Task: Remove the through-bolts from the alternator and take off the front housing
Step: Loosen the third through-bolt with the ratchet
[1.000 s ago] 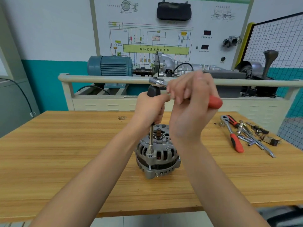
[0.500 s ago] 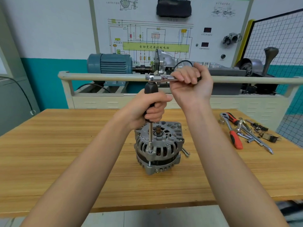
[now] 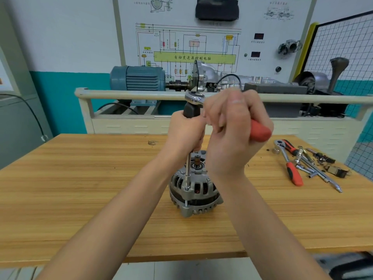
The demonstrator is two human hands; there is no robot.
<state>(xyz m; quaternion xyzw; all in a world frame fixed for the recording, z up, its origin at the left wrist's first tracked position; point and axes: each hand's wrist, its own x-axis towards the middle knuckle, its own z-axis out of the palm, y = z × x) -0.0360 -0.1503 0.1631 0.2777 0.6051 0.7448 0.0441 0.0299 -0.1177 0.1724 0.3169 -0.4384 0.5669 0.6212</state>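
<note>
Wooden table takes up most of the shot, and the alternator sits on it standing on end, shaft pointing up, right below both sets of fingers. Behind the fingers, past the far edge of the table, there's a blue motor on a training rig.

Right hand is wrapped around the ratchet: fingers curled tight on the red handle, whose end pokes out past the heel of the hand on the right side. The shiny ratchet head sticks out just left of the right fingertips.

Left hand is directly under that head, fingers closed around the black grip of the extension bar. The bar drops straight down out of the bottom of the left fist and its socket sits on a bolt at the alternator's near-left edge. You can see a bit of the bolt's shank showing in the gap in the housing below the socket.

Well off to the right of the right hand, a second ratchet with a red and black handle lies flat on the table, next to a small pile of loose sockets and bits.
</note>
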